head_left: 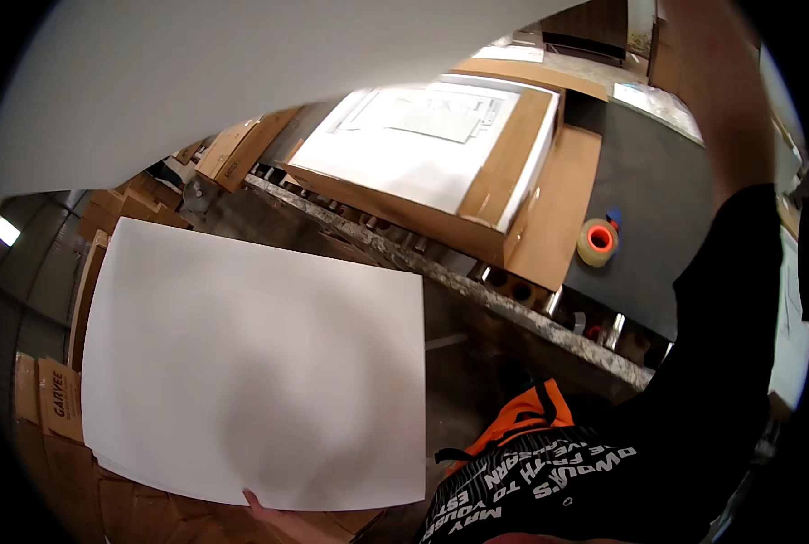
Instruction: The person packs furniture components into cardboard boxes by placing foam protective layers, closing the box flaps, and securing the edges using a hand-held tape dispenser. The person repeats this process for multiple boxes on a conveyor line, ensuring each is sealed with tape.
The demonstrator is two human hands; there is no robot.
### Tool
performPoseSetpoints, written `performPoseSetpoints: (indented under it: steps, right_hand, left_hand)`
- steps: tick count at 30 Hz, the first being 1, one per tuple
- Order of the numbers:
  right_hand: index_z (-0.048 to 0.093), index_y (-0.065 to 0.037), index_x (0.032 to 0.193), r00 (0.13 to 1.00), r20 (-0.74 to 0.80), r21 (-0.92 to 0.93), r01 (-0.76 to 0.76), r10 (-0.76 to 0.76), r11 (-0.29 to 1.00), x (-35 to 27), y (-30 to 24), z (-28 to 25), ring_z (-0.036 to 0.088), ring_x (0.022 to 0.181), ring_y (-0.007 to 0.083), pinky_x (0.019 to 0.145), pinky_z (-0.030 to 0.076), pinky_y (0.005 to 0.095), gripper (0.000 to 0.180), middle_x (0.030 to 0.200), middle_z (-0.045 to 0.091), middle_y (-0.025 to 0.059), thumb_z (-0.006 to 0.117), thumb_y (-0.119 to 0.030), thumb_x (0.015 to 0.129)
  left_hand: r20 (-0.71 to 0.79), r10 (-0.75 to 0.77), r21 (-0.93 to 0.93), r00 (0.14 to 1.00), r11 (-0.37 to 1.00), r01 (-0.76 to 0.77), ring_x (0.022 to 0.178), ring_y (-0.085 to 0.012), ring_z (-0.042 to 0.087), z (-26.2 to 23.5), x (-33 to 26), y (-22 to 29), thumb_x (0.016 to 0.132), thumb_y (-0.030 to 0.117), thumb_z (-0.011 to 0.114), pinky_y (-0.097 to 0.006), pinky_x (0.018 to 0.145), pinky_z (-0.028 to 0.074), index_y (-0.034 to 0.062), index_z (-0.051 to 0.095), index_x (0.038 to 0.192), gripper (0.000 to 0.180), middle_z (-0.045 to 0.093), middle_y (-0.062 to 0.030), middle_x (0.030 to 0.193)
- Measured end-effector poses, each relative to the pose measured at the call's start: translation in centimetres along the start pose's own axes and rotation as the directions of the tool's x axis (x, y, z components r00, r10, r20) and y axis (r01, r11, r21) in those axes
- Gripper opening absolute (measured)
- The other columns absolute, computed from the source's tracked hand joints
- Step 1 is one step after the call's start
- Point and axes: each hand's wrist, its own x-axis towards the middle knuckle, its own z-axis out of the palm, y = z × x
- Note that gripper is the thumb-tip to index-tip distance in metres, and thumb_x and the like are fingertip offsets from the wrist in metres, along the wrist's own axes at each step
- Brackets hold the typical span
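Packing warehouse — stacked cardboard cartons [69, 408], roller conveyor [477, 286], tape roll [597, 241] on a packing bench [644, 195]

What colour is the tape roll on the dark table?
The tape roll is orange, seen in the head view.
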Motion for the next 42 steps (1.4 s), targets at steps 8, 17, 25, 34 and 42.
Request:
performPoseSetpoints:
  steps: [8,17,25,34,42]
  right_hand:
    - [0.057,0.01,0.103,0.971,0.216,-0.487,0.196,-0.1,0.851,-9.7,4.2,36.2,0.06,0.055,0.0202,0.046,0.051,0.0323,0.034,0.077,0.06,0.0109,0.067,-0.006,0.074]
    - [0.061,0.004,0.092,0.778,0.624,-0.195,0.074,0.066,0.978,-19.0,-0.7,51.9,0.059,0.08,0.0279,0.066,0.049,0.0334,0.022,0.082,0.061,0.0158,0.06,-0.007,0.073]
    - [0.062,-0.006,0.102,0.695,0.718,0.163,-0.108,-0.043,0.981,-20.3,-0.7,54.9,0.059,0.097,0.0298,0.083,0.05,0.0392,0.026,0.099,0.064,0.0142,0.058,-0.023,0.083]
    - [0.033,-0.003,0.146,0.68,0.729,0.638,-0.718,0.081,0.28,-21.9,0.0,46.1,0.044,0.128,0.0351,0.106,0.036,0.0417,0.085,0.146,0.04,0.0178,0.045,-0.063,0.088]
    - [0.031,-0.003,0.142,0.893,0.266,0.792,-0.418,0.364,0.445,-28.4,-7.1,23.6,0.038,0.127,0.0301,0.106,0.037,0.0409,0.087,0.136,0.034,0.0181,0.073,-0.046,0.08]
  left_hand:
    - [-0.166,0.042,-0.115,0.985,0.991,-0.062,0.122,-0.0342,0.045,0.1,2.2,-2.5,0.093,0.048,0.047,-0.048,0.097,0.042,0.0048,0.034,0.143,0.067,0.041,-0.0184,0.141]
    - [-0.251,0.135,-0.097,0.959,0.982,-0.163,0.122,-0.0346,0.046,5.8,4.9,-2.6,0.091,0.047,0.05,-0.049,0.096,0.043,0.0047,0.034,0.143,0.068,0.04,-0.0191,0.141]
    - [-0.272,0.23,-0.11,0.934,0.957,-0.267,0.122,-0.0349,0.046,7.7,6.2,-0.8,0.09,0.046,0.053,-0.05,0.096,0.043,0.0045,0.034,0.143,0.069,0.04,-0.0197,0.141]
    - [-0.084,0.283,-0.191,0.955,0.937,-0.294,0.123,-0.0353,0.046,16.8,11.8,-1.2,0.089,0.045,0.055,-0.05,0.096,0.043,0.0043,0.034,0.143,0.071,0.04,-0.0204,0.141]
    - [0.421,0.253,-0.361,0.871,0.928,-0.095,0.123,-0.0357,0.046,36.5,11.2,-4.9,0.087,0.043,0.058,-0.051,0.096,0.044,0.0042,0.035,0.143,0.072,0.04,-0.021,0.141]
